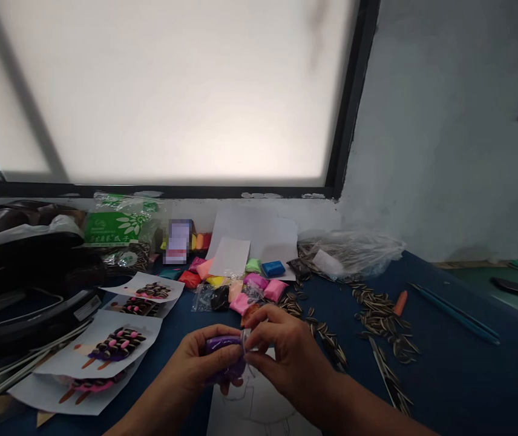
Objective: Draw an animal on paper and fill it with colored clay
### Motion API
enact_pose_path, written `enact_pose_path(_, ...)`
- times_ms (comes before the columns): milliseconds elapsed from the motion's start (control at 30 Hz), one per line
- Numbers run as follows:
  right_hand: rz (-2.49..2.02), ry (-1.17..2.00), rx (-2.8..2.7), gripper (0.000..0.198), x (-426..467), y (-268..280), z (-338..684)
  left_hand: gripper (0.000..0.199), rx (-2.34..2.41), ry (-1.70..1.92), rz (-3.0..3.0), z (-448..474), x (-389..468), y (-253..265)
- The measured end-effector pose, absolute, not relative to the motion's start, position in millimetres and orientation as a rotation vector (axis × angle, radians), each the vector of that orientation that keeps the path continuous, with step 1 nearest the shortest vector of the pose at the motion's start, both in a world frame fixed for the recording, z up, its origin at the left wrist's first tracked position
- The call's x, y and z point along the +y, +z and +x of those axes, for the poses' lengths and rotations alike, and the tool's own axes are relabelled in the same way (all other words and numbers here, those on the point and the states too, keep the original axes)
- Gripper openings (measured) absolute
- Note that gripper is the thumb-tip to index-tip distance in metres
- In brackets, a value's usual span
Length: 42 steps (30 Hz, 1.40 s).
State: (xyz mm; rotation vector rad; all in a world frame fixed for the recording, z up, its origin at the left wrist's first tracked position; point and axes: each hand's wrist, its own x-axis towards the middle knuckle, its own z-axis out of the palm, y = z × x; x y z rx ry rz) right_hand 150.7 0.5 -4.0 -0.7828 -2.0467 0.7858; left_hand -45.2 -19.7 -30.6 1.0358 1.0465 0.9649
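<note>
My left hand (202,357) is wrapped round a small clear packet of purple modelling clay (223,348). The fingers of my right hand (275,345) pinch the clear plastic edge at the packet's right end. Whether the packet has been torn there I cannot tell. Below both hands lies a white sheet with a pencil drawing (252,406), partly covered by my wrists. Just beyond my fingers are several coloured clay packets, among them a pink one (275,289), a blue one (273,269) and a black one (219,298).
Finished seed-and-clay hedgehog cards (114,348) lie at left, near a black device (45,321) with white cables. Loose sunflower seeds (379,309), tweezers (386,375) and a blue pen-like tool (456,315) are at right. A green seed bag (120,227) and plastic bag (354,251) stand behind.
</note>
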Motion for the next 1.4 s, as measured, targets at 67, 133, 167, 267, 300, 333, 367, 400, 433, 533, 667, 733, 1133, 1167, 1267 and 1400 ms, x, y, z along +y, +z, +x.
enact_pose_path(67, -0.766, 0.78, -2.053, 0.019, -1, -6, 150, 0.056, 1.05, 0.966, 1.048, -45, -20, -31)
enact_pose_path(133, -0.762, 0.762, -2.083, 0.017, -2, -6, 151, 0.054, 1.059, 0.966, 1.063, -47, -20, -31)
enact_pose_path(167, -0.764, 0.751, -2.112, 0.015, -3, -5, 151, 0.053, 1.068, 0.969, 1.068, -48, -20, -31)
enact_pose_path(267, -0.79, 0.721, -2.228, 0.011, -3, 7, 153, 0.048, 1.11, 1.005, 1.06, -52, -17, -27)
enact_pose_path(300, -0.813, 0.714, -2.268, 0.01, -1, 13, 155, 0.047, 1.124, 1.016, 1.054, -54, -16, -25)
enact_pose_path(333, -0.857, 0.686, -2.296, 0.01, 0, 20, 156, 0.046, 1.138, 1.026, 1.045, -55, -16, -22)
enact_pose_path(367, -0.959, 0.612, -2.357, 0.009, 2, 27, 158, 0.045, 1.148, 1.026, 1.036, -56, -15, -19)
enact_pose_path(400, -1.098, 0.507, -2.447, 0.011, 4, 34, 161, 0.045, 1.153, 1.02, 1.025, -57, -15, -16)
enact_pose_path(433, -1.252, 0.419, -2.564, 0.014, 6, 40, 165, 0.045, 1.167, 1.008, 1.019, -57, -16, -14)
enact_pose_path(533, -1.488, 0.316, -2.612, 0.018, 9, 50, 182, 0.049, 1.269, 0.961, 1.042, -57, -18, -13)
enact_pose_path(667, -1.782, 0.243, -2.626, 0.025, -1, 48, 211, 0.044, 1.387, 0.891, 1.152, -59, -16, -21)
enact_pose_path(733, -1.88, 0.249, -2.634, 0.022, -10, 44, 222, 0.041, 1.41, 0.85, 1.241, -59, -13, -25)
enact_pose_path(1133, -1.69, 0.592, -2.366, 0.025, -22, 35, 234, 0.033, 1.434, 0.635, 1.547, -63, -14, -15)
enact_pose_path(1167, -1.58, 0.843, -2.237, 0.024, -23, 38, 234, 0.033, 1.446, 0.634, 1.562, -64, -14, -15)
enact_pose_path(1267, -1.222, 1.607, -1.802, 0.023, -28, 42, 226, 0.033, 1.479, 0.598, 1.595, -67, -14, -17)
enact_pose_path(1400, -1.006, 1.872, -1.564, 0.039, -37, 33, 194, 0.033, 1.493, 0.514, 1.61, -67, -14, -23)
